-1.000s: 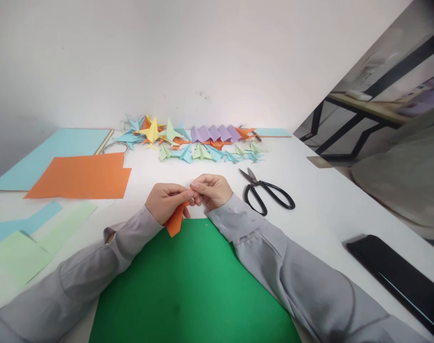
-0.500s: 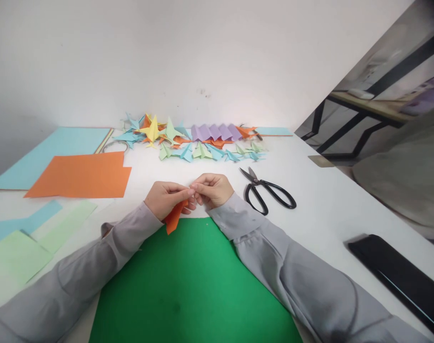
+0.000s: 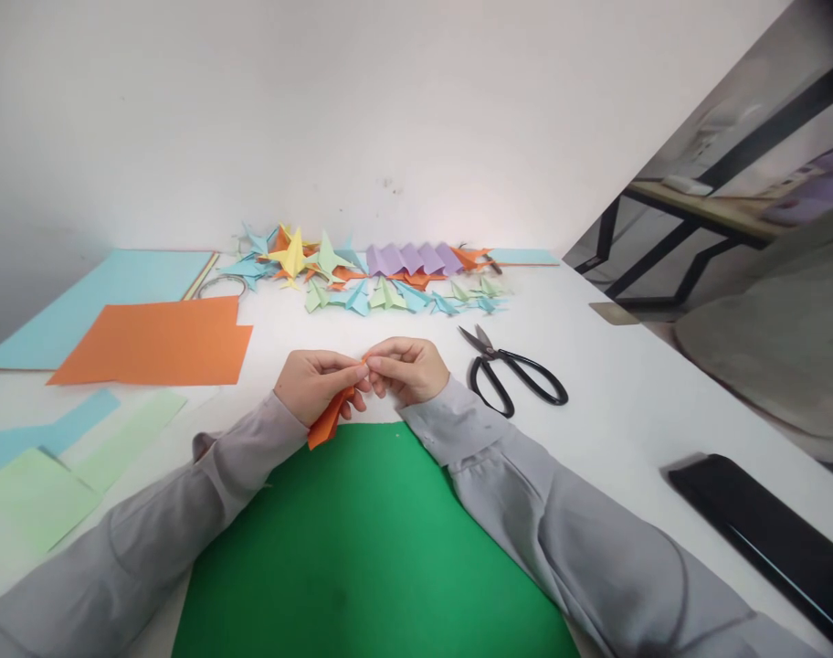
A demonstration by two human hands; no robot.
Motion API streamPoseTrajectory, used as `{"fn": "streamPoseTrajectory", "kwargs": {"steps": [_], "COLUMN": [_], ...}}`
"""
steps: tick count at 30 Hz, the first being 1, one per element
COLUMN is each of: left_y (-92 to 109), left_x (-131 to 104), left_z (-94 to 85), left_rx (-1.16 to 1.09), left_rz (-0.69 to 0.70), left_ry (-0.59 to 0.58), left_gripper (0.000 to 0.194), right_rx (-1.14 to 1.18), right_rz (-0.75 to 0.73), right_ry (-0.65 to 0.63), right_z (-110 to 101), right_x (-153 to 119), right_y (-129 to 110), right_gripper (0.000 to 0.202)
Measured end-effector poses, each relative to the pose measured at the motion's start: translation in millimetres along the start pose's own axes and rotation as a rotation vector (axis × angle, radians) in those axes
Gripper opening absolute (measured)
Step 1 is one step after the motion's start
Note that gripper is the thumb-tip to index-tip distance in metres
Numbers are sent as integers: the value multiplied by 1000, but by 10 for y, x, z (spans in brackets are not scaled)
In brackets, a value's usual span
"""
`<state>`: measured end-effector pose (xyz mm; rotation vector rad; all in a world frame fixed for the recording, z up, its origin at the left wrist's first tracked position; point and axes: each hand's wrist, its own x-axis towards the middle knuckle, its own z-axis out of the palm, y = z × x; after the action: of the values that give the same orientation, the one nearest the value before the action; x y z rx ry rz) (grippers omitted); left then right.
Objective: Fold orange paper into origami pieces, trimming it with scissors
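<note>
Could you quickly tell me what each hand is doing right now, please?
Left hand: shut on the small folded orange paper piece.
Right hand: pinching the same paper's top edge.

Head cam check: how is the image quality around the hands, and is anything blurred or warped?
Head view: the left hand, right hand and folded orange paper are evenly lit and sharp; the scissors are crisp, with no glare. The room at upper right is blurred and smeared, the black object is soft-edged, and the wide lens bends the white table.
</note>
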<state>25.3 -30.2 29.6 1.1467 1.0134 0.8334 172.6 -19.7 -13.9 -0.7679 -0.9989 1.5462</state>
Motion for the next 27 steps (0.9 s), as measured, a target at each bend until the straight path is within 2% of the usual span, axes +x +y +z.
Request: {"fn": "streamPoseTrajectory", "kwargs": {"steps": [5, 20, 27], "left_y": [26, 18, 29], "left_x": [-4, -18, -29], "left_z": [-11, 6, 15], "left_rx": [3, 6, 1], "left_rz": [-71, -54, -74], "left_ry": [0, 46, 47], "left_gripper": [23, 15, 15], "right_rx": [2, 66, -38], "right_rz": [2, 49, 1], "right_ry": [-1, -24, 6], "right_z": [6, 53, 46], "right_x": [1, -14, -8], "right_y": [9, -9, 33], "right_gripper": [21, 24, 26]}}
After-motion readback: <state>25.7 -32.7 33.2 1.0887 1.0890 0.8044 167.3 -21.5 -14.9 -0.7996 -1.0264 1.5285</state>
